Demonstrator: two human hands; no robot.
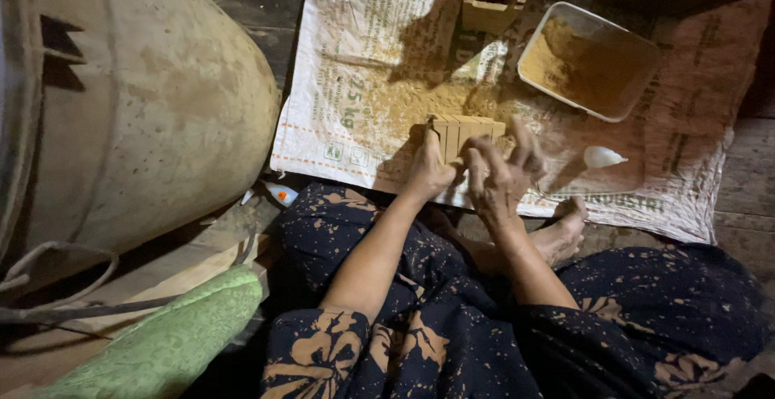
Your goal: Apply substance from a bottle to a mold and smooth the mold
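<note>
Gripping slatted wooden block (467,134) with left hand (429,175), right hand (502,175) fingers spread, risking sawdust tray (638,84) knock far right.

Open sack cloth (355,52) left of the hands; tray (638,96) and wooden box (484,13) crowding beyond.

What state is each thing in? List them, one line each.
Slatted wooden block: resting on the sack, gripped at its near edge.
Left hand: closed on the block.
Right hand: fingers spread, touching the block.
Tray: open, partly filled with brown powder.
Woven sack: spread flat, dusted with powder.
Small white bottle: lying on its side.
</note>
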